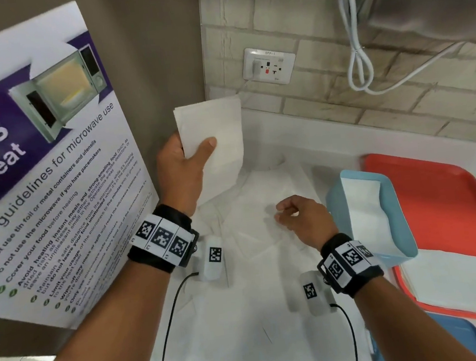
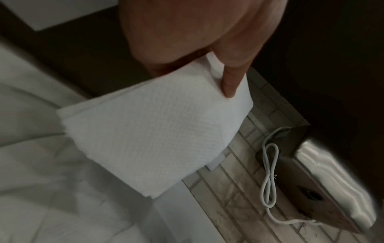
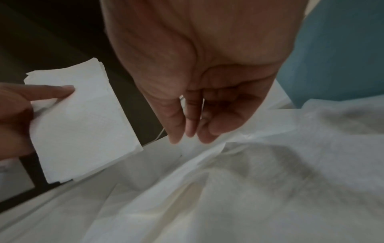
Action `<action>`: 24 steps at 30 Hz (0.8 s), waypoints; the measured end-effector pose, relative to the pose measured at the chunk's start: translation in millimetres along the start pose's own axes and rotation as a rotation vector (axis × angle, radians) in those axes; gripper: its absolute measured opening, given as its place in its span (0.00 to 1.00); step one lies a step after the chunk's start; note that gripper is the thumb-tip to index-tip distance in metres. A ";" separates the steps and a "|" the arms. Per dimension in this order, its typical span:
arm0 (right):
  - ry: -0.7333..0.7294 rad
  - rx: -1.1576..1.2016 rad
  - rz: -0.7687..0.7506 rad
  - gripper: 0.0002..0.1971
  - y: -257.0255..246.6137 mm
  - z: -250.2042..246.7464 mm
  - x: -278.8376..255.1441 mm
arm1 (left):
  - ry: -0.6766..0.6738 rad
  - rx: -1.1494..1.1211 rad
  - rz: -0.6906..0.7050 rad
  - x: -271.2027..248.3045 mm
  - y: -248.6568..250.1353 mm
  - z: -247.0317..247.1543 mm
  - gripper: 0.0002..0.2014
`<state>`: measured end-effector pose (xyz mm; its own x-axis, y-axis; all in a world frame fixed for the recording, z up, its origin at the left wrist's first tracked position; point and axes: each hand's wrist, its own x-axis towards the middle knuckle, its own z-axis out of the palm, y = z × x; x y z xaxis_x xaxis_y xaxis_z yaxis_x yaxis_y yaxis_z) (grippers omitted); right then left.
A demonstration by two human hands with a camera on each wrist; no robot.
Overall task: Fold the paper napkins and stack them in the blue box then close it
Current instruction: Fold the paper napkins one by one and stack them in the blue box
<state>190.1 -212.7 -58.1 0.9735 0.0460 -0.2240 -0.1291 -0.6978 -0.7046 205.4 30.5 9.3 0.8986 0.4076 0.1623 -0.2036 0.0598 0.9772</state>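
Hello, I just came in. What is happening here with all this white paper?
A person is folding paper napkins at a counter. The left hand holds a folded napkin up in the air, thumb pressed on its front. The right hand hovers with loosely curled fingers over loose white sheets spread on the counter and holds nothing. Beside it the blue box stands open on an orange tray, with folded napkins already inside. The held napkin is not yet in the box.

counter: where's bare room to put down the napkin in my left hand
Little bare counter shows. The middle, under both hands, is covered by spread white sheets. The red tray is free beyond the blue box; its near end holds flat napkins. A bare counter strip runs along the brick wall.
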 end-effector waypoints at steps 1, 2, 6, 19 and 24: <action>-0.034 -0.085 0.008 0.14 2.1 1.9 2.5 | 0.014 -0.027 -0.022 -1.2 -1.9 -0.6 0.10; -0.079 -0.162 0.027 0.21 3.0 4.2 4.8 | 0.032 -0.049 -0.043 -1.6 -4.2 -1.8 0.10; -0.162 -0.322 0.068 0.36 2.0 13.7 10.0 | 0.064 -0.090 -0.095 -2.5 -5.9 -5.7 0.10; -0.241 -0.673 -0.342 0.34 -4.5 25.6 5.6 | 0.029 -0.078 -0.107 -5.4 -13.6 -15.1 0.11; -0.217 -0.669 -0.372 0.29 -3.8 28.5 6.5 | 0.025 -0.073 -0.123 -5.8 -16.4 -14.6 0.12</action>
<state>191.5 -189.4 -76.1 0.8629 0.4508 -0.2283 0.4053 -0.8873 -0.2202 197.8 40.4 -9.6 0.9086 0.4159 0.0377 -0.1212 0.1762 0.9769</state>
